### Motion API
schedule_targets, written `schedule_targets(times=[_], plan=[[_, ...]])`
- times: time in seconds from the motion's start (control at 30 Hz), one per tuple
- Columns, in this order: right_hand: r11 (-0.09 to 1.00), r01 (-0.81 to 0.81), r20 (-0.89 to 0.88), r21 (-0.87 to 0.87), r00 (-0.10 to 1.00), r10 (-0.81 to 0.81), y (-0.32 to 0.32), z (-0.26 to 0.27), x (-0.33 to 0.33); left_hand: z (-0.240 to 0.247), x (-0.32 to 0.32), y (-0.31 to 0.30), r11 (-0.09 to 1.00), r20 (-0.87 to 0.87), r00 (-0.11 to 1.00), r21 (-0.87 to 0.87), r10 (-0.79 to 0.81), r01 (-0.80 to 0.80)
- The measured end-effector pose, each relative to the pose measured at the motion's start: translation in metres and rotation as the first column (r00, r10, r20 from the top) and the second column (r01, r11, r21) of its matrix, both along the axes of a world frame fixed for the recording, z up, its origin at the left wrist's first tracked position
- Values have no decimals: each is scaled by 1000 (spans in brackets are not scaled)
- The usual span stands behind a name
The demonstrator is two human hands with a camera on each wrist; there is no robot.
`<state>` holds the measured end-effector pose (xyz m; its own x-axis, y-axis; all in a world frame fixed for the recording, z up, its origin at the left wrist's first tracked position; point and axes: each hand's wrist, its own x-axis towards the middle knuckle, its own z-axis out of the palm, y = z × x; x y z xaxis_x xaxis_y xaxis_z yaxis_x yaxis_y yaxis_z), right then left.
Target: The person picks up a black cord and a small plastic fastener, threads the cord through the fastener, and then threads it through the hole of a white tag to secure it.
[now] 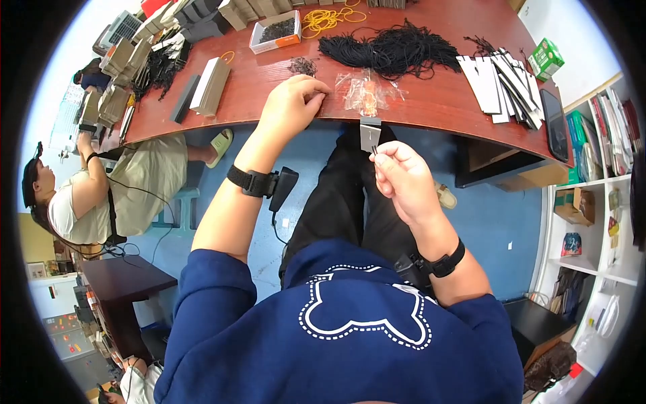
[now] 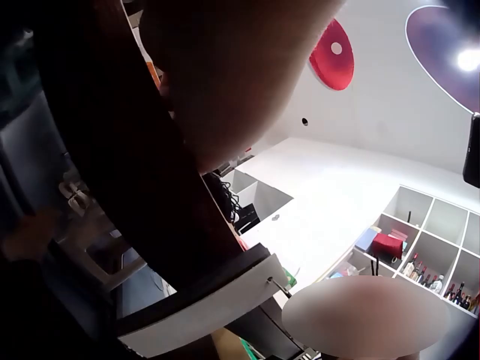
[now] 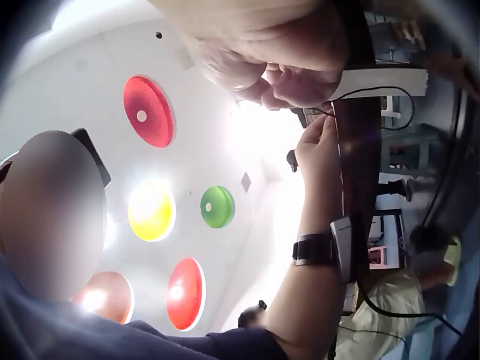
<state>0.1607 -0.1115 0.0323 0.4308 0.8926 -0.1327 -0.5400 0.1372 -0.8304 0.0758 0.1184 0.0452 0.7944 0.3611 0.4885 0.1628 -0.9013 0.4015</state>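
Navy shirt (image 1: 356,337), right fingers (image 1: 390,160) pinching black cord (image 1: 375,149) near grey tag (image 1: 369,137), left fingers (image 1: 306,86) bent at tabletop (image 1: 249,94), their grip unclear.

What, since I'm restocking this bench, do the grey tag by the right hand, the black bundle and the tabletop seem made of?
Grey tag: probably smooth card, fairly matte; flat face, crisp edges.
Black bundle: likely textile cord, dull; many thin, limp strands show.
Tabletop: wood or wood-look laminate, slight sheen; reddish grain fits either.

room to pass runs over the red tabletop (image 1: 437,101) between the clear plastic bags (image 1: 353,92) and white strips (image 1: 484,84) at right; a black cord bundle (image 1: 390,50) blocks the far side, a grey card (image 1: 370,135) the near edge.
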Motion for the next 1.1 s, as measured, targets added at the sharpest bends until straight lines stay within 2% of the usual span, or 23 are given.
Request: schedule_targets(times=[0.03, 0.07, 0.13, 0.17, 0.23, 0.27, 0.43, 0.53, 0.63, 0.67, 0.7, 0.77, 0.83, 0.9, 0.97, 1.03, 1.1], plan=[[1000, -3, 21, 0, 1000, 3, 0, 1, 0, 2, -2, 0, 993, -26, 999, -116, 24, -27], [1000, -5, 41, 0, 999, 5, -1, 1, -1, 2, -5, 0, 993, -27, 999, -113, 23, -25], [1000, -7, 70, -6, 998, 8, -2, 2, -3, 0, -10, 1, 976, 3, 983, -123, 183, -182], [1000, -12, 100, -16, 995, 14, -2, 2, -4, -2, -10, 1, 976, 4, 983, -121, 182, -181], [1000, -23, 89, -17, 996, 24, -1, 0, -5, 3, -8, -9, 971, -13, 971, -19, 239, -239], [999, -35, 78, -19, 996, 37, 0, -1, -6, 4, -5, -15, 957, -107, 954, -33, 282, -287], [999, -38, 108, -23, 993, 40, -1, 2, -10, 2, 13, -12, 962, -64, 960, 23, 273, -272], [999, -20, 112, -27, 993, 23, -3, 3, -10, 2, 14, -7, 966, -160, 954, 96, 254, -241], [999, 6, 167, -49, 986, 2, -3, 5, -7, 12, 13, -17, 973, -40, 980, 130, 195, -188], [998, 38, 172, -50, 985, -29, -3, 7, -7, 17, 6, -31, 982, -42, 990, -128, 137, -142], [997, 39, 167, -60, 986, -28, -4, 7, -5, 18, -3, -45, 919, -39, 996, -383, 82, -91], [997, 67, 169, -27, 984, -62, -2, 7, -3, 12, -17, -67, 787, -80, 997, -615, 2, -51], [997, 74, 189, -24, 980, -68, -1, 10, -5, 0, -26, -84, 501, 162, 985, -848, -62, 171], [997, 56, 213, -49, 976, -44, -2, 12, -7, -1, -36, -95, 653, 81, 993, -748, -90, 121], [998, 48, 265, -51, 964, -33, -5, 14, -10, -8, -36, -97, 860, 152, 972, -455, -181, 231], [998, 10, 240, -58, 971, 5, -8, 6, -11, -9, -39, -103, 808, 180, 969, -537, -169, 241], [995, -41, 182, -92, 982, 58, -12, -4, -10, -18, -44, -106, 708, 155, 979, -677, -132, 203]])
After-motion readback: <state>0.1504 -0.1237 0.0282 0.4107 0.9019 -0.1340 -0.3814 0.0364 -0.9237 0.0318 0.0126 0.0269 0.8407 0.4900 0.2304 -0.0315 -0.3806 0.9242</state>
